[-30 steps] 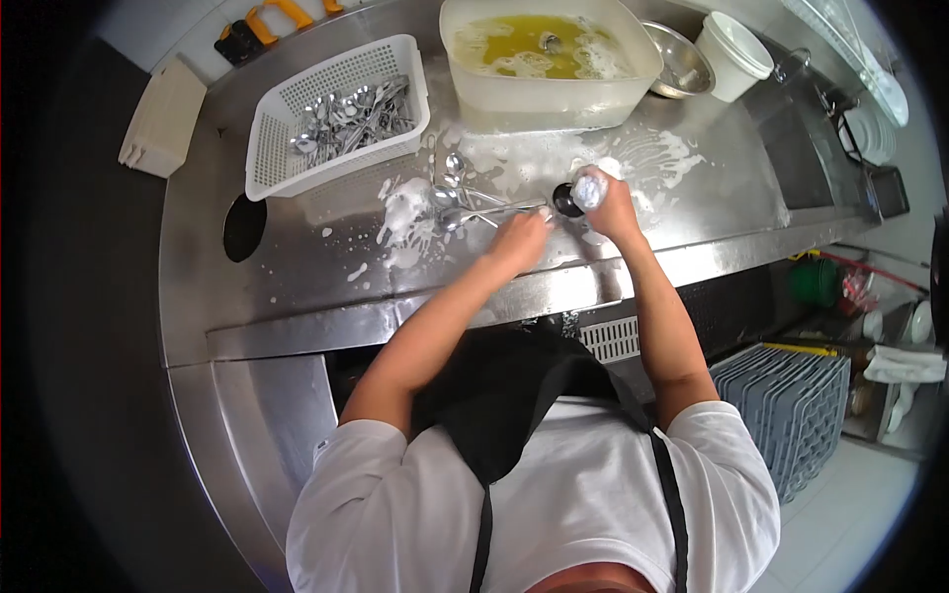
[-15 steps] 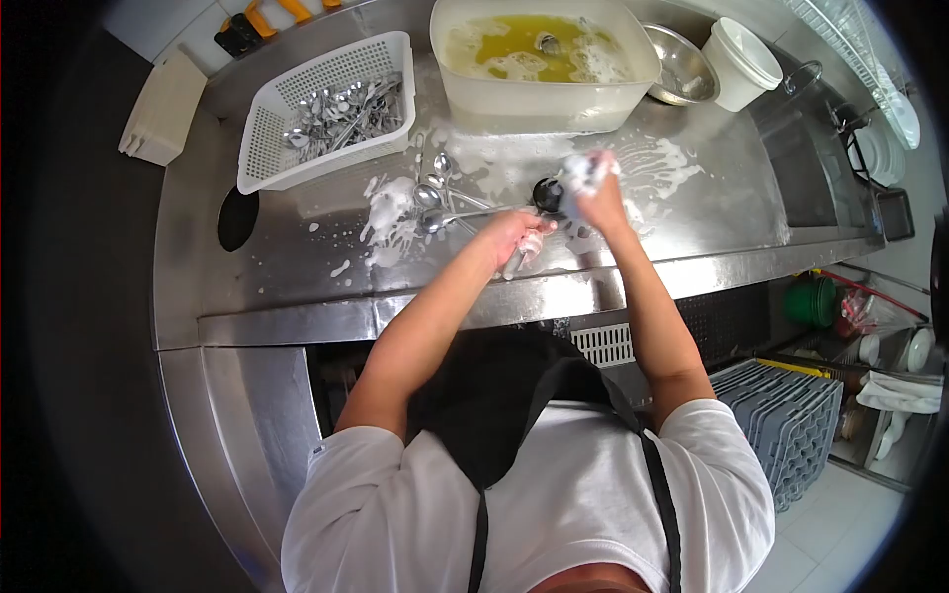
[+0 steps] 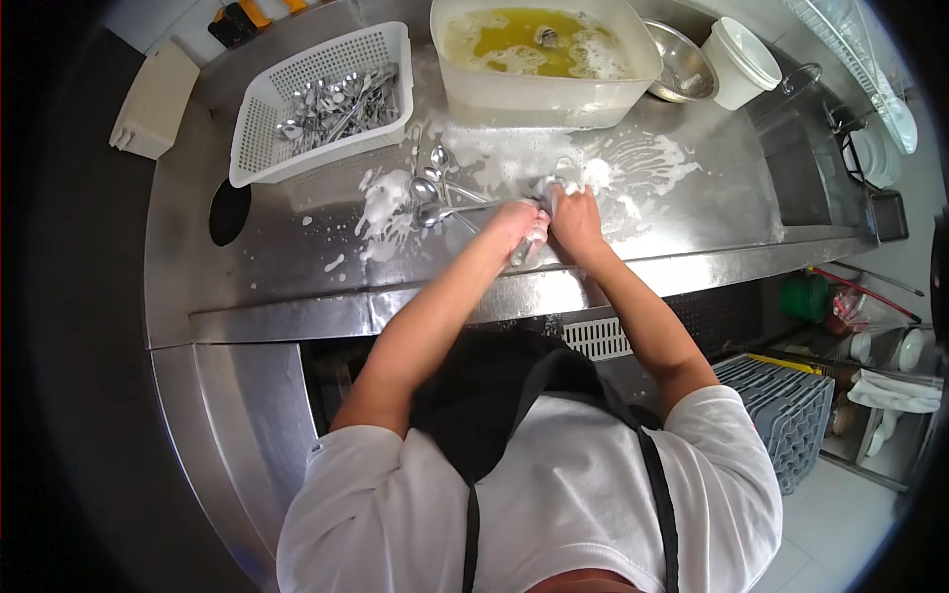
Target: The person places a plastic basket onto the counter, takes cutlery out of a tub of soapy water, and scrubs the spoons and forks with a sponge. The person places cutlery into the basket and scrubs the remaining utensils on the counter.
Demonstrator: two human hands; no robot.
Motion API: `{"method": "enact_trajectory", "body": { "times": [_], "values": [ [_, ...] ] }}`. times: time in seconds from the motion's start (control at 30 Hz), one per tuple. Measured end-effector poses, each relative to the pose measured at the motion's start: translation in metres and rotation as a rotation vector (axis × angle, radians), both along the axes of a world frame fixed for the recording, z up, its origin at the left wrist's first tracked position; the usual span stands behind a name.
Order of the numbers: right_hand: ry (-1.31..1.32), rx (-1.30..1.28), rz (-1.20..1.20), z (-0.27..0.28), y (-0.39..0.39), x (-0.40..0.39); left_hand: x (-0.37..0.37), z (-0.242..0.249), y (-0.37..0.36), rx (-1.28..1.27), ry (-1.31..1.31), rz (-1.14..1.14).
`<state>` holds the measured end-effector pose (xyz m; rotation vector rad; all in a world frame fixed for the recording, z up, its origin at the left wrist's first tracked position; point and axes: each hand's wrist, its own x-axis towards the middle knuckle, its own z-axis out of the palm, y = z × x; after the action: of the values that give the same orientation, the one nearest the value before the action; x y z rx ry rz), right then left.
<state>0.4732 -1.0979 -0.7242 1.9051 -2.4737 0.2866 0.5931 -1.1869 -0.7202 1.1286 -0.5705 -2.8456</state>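
Note:
My left hand is closed around the handle of a round-headed utensil, possibly a ladle, near the counter's front edge. Beside it, my right hand is closed on a foam-covered scrubber, pressed over the utensil's head. That head is mostly hidden now, and the scrubber's exact kind is lost under suds. Just left of my hands lie several metal spoons, the long handle of one reaching to my left fingers. White foam is smeared on the steel beside them.
A white perforated basket of cutlery stands at the back left. Behind my hands is a large tub of yellowish soapy water. A metal bowl, a white bucket and a sink are rightward. A round hole opens at left.
My right hand has come down and left with the foamy scrubber, covering the utensil's dark round head that showed before. My left hand keeps hold of the handle.

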Motion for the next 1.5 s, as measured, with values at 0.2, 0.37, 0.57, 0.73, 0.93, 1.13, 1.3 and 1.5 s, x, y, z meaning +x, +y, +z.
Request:
{"method": "enact_trajectory", "body": {
  "times": [0.2, 0.37, 0.57, 0.73, 0.93, 1.13, 1.3, 1.5],
  "values": [
    [-1.037, 0.011, -0.026, 0.02, 0.005, -0.012, 0.015, -0.007, -0.002, -0.304, -0.007, -0.196],
    [-1.056, -0.513, -0.432, 0.014, 0.03, -0.041, 0.017, -0.011, 0.017, -1.174, -0.298, -0.104],
    [-0.329, -0.057, -0.124, -0.001, 0.009, -0.012, 0.012, 0.011, 0.041, -1.628, -0.529, -0.391],
    [-0.455, -0.278, -0.272, -0.033, 0.014, -0.026, 0.026, -0.007, 0.044, -1.603, -0.459, -0.29],
    [-0.186, -0.123, -0.352, -0.016, 0.022, -0.034, 0.09, 0.104, -0.058, -1.165, -0.395, 0.268],
    [-0.13, -0.067, -0.301, -0.005, 0.019, 0.006, 0.143, 0.086, -0.247, -1.228, -0.345, 0.582],
    [-0.019, -0.298, -0.055, 0.013, -0.012, 0.061, 0.144, 0.113, -0.193, -1.802, -0.764, 0.703],
    [-0.072, 0.127, 0.107, 0.02, -0.068, 0.12, 0.151, 0.053, -0.143, -1.887, -0.56, 0.001]
  ]
}}
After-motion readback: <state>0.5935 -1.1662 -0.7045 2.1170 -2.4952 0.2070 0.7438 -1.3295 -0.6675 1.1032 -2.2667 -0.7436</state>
